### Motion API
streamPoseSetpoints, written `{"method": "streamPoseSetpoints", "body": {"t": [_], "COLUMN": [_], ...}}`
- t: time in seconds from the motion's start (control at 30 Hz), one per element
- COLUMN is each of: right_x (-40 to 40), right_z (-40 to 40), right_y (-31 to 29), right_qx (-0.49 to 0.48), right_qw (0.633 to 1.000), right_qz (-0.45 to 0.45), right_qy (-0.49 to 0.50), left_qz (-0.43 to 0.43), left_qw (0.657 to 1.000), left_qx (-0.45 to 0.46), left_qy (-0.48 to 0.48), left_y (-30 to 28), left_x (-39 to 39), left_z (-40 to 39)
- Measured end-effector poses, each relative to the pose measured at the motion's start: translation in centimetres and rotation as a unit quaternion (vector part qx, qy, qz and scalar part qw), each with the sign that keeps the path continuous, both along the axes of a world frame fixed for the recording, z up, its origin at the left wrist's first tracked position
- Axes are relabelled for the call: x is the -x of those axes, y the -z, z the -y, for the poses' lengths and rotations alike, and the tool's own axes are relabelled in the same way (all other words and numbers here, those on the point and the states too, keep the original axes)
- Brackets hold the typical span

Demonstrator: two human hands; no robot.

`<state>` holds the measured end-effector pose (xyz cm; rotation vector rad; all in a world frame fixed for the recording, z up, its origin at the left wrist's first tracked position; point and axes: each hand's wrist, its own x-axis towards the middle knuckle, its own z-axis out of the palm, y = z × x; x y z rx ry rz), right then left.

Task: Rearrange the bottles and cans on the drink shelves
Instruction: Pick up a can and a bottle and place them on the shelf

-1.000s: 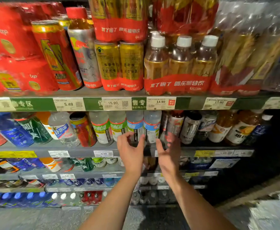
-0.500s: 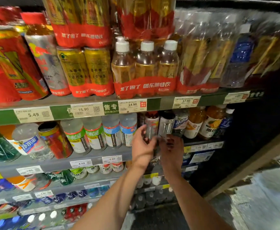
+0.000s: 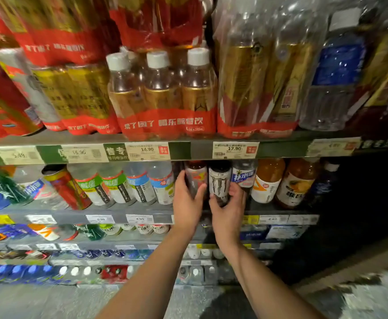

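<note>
Water bottles left, orange bottles right of gripped cans.

- Slim dark bottle with a red-and-white label, upright on the second shelf, held at its left side.
- White can with a black claw mark, upright just beside it, gripped low.

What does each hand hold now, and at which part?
Left hand grips the red-labelled bottle at its lower body; right hand grips the white claw-mark can near its base.

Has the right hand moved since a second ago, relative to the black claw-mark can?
Yes. The right hand has moved forward onto the black claw-mark can, now gripping it; earlier it hovered short of the shelf.
</note>
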<state>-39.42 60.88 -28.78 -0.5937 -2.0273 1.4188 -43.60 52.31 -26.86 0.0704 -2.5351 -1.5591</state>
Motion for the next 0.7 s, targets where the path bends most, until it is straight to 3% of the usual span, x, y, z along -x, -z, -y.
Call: {"method": "streamPoseSetpoints", "body": {"t": [0.37,0.6,0.7], "right_x": [0.2,0.5,0.5], "right_z": [0.2,0.5,0.5], "right_y": [0.4,0.2,-0.4], "right_qx": [-0.004,-0.060,-0.024], "right_qw": [0.999,0.996,0.997], "right_qz": [0.038,0.070,0.070], "right_qy": [0.011,0.008,0.005], "left_qz": [0.005,0.025,0.019], "left_qw": [0.998,0.995,0.996], "left_qx": [-0.052,-0.092,-0.088], "left_qy": [-0.020,-0.014,-0.021], "left_y": [0.2,-0.1,-0.2], "left_x": [-1.5,-2.6,-3.3], "left_z": [0.8,1.9,2.6]}}
